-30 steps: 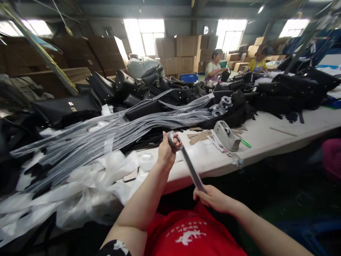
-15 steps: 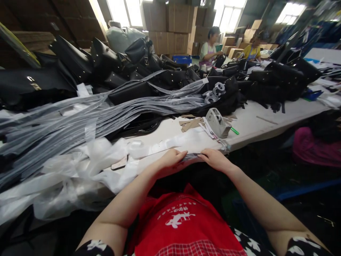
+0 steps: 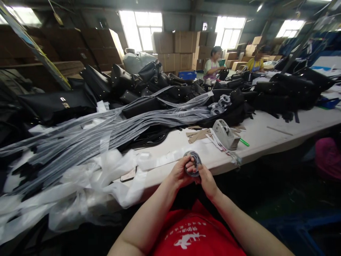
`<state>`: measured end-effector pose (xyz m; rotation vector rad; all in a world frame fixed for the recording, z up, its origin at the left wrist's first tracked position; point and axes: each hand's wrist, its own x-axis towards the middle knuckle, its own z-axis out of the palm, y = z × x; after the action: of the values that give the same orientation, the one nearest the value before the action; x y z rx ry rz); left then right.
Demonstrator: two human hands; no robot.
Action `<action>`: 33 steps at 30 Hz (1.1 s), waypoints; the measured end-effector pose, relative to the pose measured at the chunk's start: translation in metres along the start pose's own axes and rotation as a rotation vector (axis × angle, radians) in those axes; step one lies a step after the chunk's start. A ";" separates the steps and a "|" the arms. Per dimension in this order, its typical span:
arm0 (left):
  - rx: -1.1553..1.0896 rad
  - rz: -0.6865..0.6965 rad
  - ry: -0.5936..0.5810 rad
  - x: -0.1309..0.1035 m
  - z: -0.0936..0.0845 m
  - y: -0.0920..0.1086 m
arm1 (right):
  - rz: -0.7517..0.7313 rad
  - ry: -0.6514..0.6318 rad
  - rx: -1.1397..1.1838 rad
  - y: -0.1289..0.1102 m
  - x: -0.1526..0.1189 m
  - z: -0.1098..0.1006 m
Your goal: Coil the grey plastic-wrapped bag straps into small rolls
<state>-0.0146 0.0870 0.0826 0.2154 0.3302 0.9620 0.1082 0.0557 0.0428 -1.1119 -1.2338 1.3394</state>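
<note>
- Both hands had moved since the earlier frame: the left hand (image 3: 181, 172) and right hand (image 3: 209, 180) had come together, and the rolled strap (image 3: 196, 156), a short stretch between them half a second before, now showed as a ring.
- Left fingers were curled through the ring's middle; right thumb and fingers gripped its near right side.
- It looked light and bendy, hardly fragile, its shiny wrapping likely slippery — loosened, it would probably spring open. Best hold, I judged: round the rim, a thumb pinning the outer turn.
- Beyond the fingers, to their left, long wrapped straps (image 3: 149, 121) lay heaped; finished coils (image 3: 224, 100) sat farther off to their right.
- Under these spread a pale table (image 3: 257, 133), its edge just beyond the knuckles, with cardboard strips (image 3: 198, 136), a tape dispenser (image 3: 226, 136) and a green pen (image 3: 244, 142) ahead and right of the fingertips.
- Well past the fingers — black bags (image 3: 149, 73), two co-workers, stacked boxes (image 3: 183, 42) and bright windows (image 3: 149, 28).
</note>
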 end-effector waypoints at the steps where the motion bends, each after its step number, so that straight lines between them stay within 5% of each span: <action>1: 0.016 0.007 -0.020 -0.001 -0.001 0.000 | -0.002 0.010 0.004 -0.001 0.002 -0.001; 7: 0.071 0.019 -0.015 0.000 -0.006 -0.003 | -0.028 0.046 -0.078 0.000 0.007 -0.008; 10: 0.283 0.075 0.042 0.002 -0.014 -0.001 | -0.063 0.006 -0.255 -0.014 0.007 -0.025; 14: 0.894 0.303 0.184 -0.005 -0.022 0.008 | -0.065 -0.333 -0.656 -0.042 0.009 -0.058; 17: 1.313 0.215 0.008 -0.012 -0.019 0.008 | -0.003 -0.632 -0.799 -0.050 0.010 -0.067; 19: 1.456 0.167 -0.053 -0.013 -0.016 0.004 | -0.018 -0.622 -0.790 -0.047 0.010 -0.065; 22: 1.428 0.319 0.184 -0.009 -0.017 -0.006 | -0.054 -0.486 -0.664 -0.038 0.011 -0.059; 27: 1.053 0.495 0.512 -0.004 -0.025 -0.023 | -0.003 -0.332 -0.530 -0.019 0.009 -0.052; 30: 0.967 0.500 0.577 -0.008 -0.030 -0.028 | 0.002 -0.325 -0.451 -0.011 0.005 -0.049; 33: 1.071 0.364 0.471 -0.018 -0.032 -0.027 | 0.026 -0.383 -0.453 -0.009 0.005 -0.053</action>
<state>-0.0150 0.0581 0.0475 1.0578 1.2672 1.1096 0.1607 0.0665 0.0478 -1.2121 -1.8779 1.3693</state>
